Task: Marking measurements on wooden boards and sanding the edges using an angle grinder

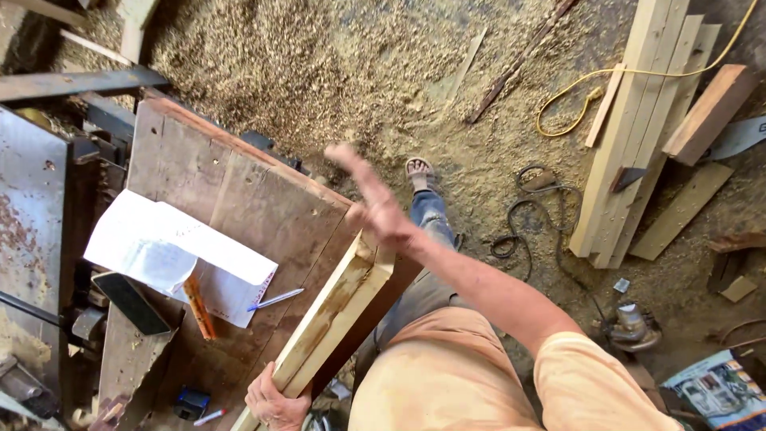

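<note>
Two hands in frame. Left hand (275, 403) is wrapped around the near end of a pale timber plank (339, 315), fingers closed on its edge; the plank lies tilted across the right edge of the wooden workbench (231, 199), far end near the right hand. Right hand (375, 199) is above that far end, fingers spread and loose, motion-blurred, so I can't tell if it touches the wood.

No real containers visible. On the bench: white paper sheets (171, 251), an orange pencil (199, 307) lying over them, a blue pen (275, 300) just beside the paper's edge.

Floor: thick sawdust (319, 64), a stack of long pale boards (638, 128) at right, yellow cord (590, 88) beside it, black cable (531, 215) coiled nearer the leg.

Cut off or unclear: rusty metal machine (32, 207) at left runs out of frame; grey power tool (634, 327) on the floor is partly hidden by the arm; the plank's near end is cropped by the bottom edge.
</note>
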